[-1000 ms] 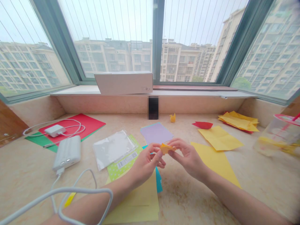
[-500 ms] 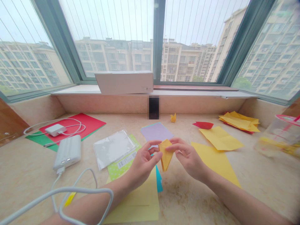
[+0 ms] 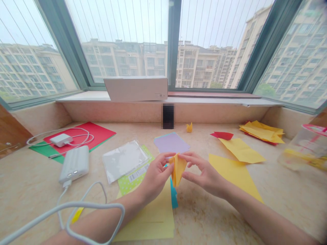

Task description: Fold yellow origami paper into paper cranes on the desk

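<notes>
A small folded orange-yellow paper piece [image 3: 177, 168] hangs point down above the marble sill, held between both hands. My left hand [image 3: 155, 177] pinches its left upper edge with thumb and fingertips. From the right, my right hand [image 3: 204, 172] pinches the top corner, its other fingers curled. Under the hands lie a pale yellow sheet [image 3: 150, 217], a blue sheet [image 3: 173, 197] and a lilac sheet [image 3: 170, 143].
A white power bank [image 3: 74, 164] with a looping cable [image 3: 89, 204] lies at the left, a charger [image 3: 60, 139] on red paper [image 3: 84, 134] behind it. Yellow sheets [image 3: 235, 170] spread to the right, a plastic cup [image 3: 304, 146] at far right. A white box [image 3: 136, 88] sits on the window ledge.
The folded piece went from lying flat and pinched between the fingertips to hanging upright with its point down; both hands shifted their grip slightly and stayed in place.
</notes>
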Motion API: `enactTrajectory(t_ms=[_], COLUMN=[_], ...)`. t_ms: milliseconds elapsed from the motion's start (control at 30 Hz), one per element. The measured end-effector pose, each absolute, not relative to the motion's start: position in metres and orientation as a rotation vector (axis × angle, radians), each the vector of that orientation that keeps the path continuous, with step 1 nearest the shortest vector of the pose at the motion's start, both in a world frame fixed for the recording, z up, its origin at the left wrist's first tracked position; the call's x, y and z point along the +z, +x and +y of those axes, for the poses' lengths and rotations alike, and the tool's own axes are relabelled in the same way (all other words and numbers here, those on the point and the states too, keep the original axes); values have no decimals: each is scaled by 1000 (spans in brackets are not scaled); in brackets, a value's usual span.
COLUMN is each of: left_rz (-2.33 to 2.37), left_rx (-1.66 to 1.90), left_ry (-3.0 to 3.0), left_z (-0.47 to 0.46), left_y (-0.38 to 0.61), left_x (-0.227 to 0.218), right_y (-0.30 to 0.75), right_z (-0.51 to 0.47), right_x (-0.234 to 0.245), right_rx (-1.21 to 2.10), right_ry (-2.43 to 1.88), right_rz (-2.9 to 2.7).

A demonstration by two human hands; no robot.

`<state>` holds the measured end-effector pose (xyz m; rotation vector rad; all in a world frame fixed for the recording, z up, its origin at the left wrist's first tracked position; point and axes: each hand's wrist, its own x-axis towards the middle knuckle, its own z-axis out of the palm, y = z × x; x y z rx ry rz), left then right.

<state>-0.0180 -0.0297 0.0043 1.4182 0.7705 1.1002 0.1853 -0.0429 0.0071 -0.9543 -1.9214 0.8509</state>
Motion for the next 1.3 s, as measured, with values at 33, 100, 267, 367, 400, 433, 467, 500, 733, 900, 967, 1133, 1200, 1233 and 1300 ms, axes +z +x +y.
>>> enactTrajectory(t_ms=[33,100,267,367,400,433,467,500,733,900,967,1133,1200,1233,1300], left_rz=[781,791,805,834,840,840,836,828,680,533,505,575,608,632,708], left_rx=[1103,1112,1142,1116,1104,1089,1073,1057,1024,989,969,965,1029,1035,1032], left_ry=[1433,1450,1507,1559,1576,1592,1603,1608,1536,1501,1538,1737,1830,1890,2031], left_z=[-29,-29,-28,-29,-30,-31,-32,-33,-36,-40,-43,-47,-47,-47,-48], left_y=[-18,-18,-18,-19,-19,-19,-20,-20,-19,-18,-18,-19,-18,-18,-17], left_x=[5,6,5,4,5,6,7,8,5,4,8,11,7,5,3], right_y=[185,185,187,188,188,188,188,189,193,196,197,202,205,207,210], right_z=[-43,-42,-39,-38,-38,-38,-39,-39,-42,-41,-40,-38,-38,-37,-35], right_x=[7,5,-1,-1,0,0,1,2,11,13,11,8,7,6,4], right_rx=[844,829,802,780,770,757,744,734,779,779,848,1227,1287,1294,1285], right_ry=[-950,-950,-979,-985,-982,-978,-975,-975,-1011,-1019,-986,-857,-858,-865,-877], right_rz=[-1950,-1988,-1983,-1980,-1981,-1983,-1983,-1982,-1999,-1979,-1940,-1711,-1646,-1630,-1601])
